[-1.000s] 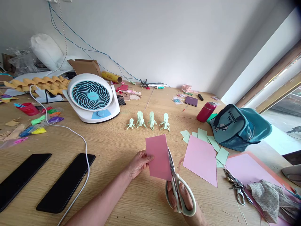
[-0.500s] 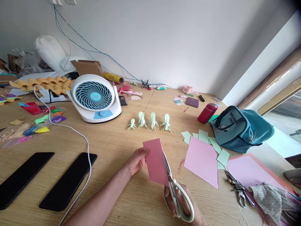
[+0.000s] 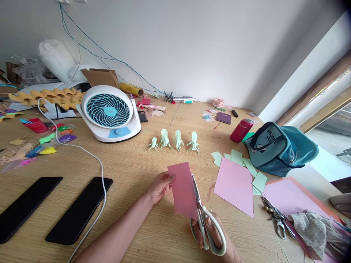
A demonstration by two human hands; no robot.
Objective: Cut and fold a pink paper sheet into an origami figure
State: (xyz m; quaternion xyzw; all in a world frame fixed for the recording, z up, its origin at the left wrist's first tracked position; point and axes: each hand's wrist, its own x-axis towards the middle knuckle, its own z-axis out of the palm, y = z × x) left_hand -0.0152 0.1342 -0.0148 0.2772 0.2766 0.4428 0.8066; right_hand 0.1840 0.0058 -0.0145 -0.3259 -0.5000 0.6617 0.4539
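My left hand (image 3: 160,187) pinches the left edge of a pink paper rectangle (image 3: 183,190) and holds it upright above the wooden table (image 3: 131,168). My right hand (image 3: 212,233) is closed in the pale green handles of a pair of scissors (image 3: 202,217). Its blades run up along the paper's right edge, closed or nearly so. Beyond the paper stand several small green origami figures (image 3: 175,140) in a row.
A larger pink sheet (image 3: 234,186) and green paper scraps (image 3: 246,166) lie to the right, with a teal bag (image 3: 279,148), a red bottle (image 3: 240,130) and another pair of scissors (image 3: 274,215). A white fan (image 3: 109,114), its cable and two black slabs (image 3: 52,208) sit left.
The pink paper has narrowed along its right side as the scissors worked up that edge. Both hands have shifted slightly toward me.
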